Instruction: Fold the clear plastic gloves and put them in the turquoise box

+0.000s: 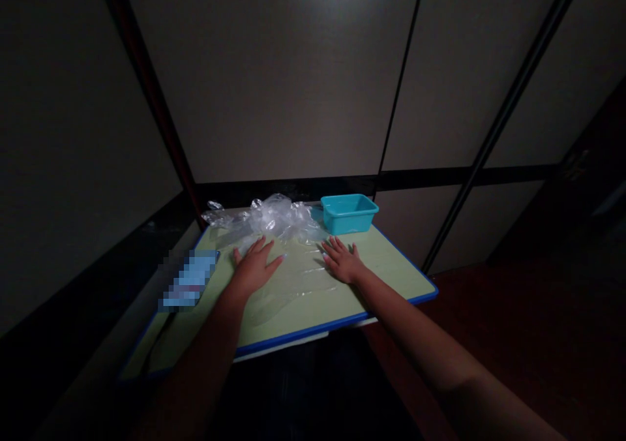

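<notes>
Clear plastic sheeting (274, 219) lies crumpled in a heap at the far side of a small pale-yellow table (391, 265). A flatter clear piece (298, 278) spreads from it toward me. On the left edge of this flat part rests my left hand (255, 268), palm down with fingers spread. My right hand (343, 262) lies at its right edge, fingers stretched out and spread too. Neither hand grips anything. Just beyond the right hand stands a turquoise plastic basket (349, 216), apart from the fingers.
A phone-like flat object (190, 281), blurred out, lies at the table's left edge with a dark cord running from it. Blue trim (303, 332) borders the tabletop. Wardrobe-like panels (283, 89) rise right behind the table, and a dark red floor (538, 323) shows at right.
</notes>
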`<action>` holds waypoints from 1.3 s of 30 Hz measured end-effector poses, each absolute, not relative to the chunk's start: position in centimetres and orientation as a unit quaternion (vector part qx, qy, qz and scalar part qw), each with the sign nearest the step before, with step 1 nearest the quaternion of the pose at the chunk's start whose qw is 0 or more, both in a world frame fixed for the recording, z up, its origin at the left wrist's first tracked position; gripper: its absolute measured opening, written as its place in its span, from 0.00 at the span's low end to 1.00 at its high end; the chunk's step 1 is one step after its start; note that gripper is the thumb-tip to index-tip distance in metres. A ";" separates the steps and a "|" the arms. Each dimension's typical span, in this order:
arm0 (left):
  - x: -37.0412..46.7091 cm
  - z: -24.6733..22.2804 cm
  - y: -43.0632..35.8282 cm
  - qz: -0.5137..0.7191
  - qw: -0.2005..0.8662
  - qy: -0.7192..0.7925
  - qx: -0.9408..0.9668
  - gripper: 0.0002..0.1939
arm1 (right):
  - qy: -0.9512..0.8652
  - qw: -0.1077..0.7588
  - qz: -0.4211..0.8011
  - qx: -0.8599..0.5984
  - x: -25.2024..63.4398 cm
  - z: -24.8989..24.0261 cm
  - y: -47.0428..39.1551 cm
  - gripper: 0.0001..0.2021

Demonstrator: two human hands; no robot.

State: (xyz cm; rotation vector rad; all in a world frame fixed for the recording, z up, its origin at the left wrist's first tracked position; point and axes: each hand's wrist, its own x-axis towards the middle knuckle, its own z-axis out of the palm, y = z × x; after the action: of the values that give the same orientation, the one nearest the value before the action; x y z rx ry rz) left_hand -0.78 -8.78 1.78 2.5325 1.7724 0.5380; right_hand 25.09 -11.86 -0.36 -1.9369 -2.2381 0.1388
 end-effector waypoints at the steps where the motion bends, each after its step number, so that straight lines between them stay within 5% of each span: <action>1: -1.0 1.9 -9.4 0.182 0.005 0.544 0.819 0.25 | -0.754 0.095 0.048 -0.648 25.2 -0.4 -11.8 0.28; 13: -7.7 1.6 -19.0 0.150 0.172 0.425 0.876 0.22 | -0.753 0.130 0.074 -0.640 25.7 -1.1 -11.4 0.28; 24: -8.6 0.4 -21.8 0.063 0.156 0.466 0.869 0.21 | -0.764 0.148 0.071 -0.624 25.4 -1.0 -12.7 0.28; 39: -8.5 -1.1 -19.9 0.206 0.190 0.456 0.845 0.28 | -0.842 0.209 0.053 -0.494 24.5 0.3 -19.6 0.27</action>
State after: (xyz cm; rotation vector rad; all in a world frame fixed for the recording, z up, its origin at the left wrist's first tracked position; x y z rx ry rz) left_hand -8.45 -19.90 -1.15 2.3736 1.2809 0.5802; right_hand 24.53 -19.59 0.32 -1.3733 -2.3426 0.1480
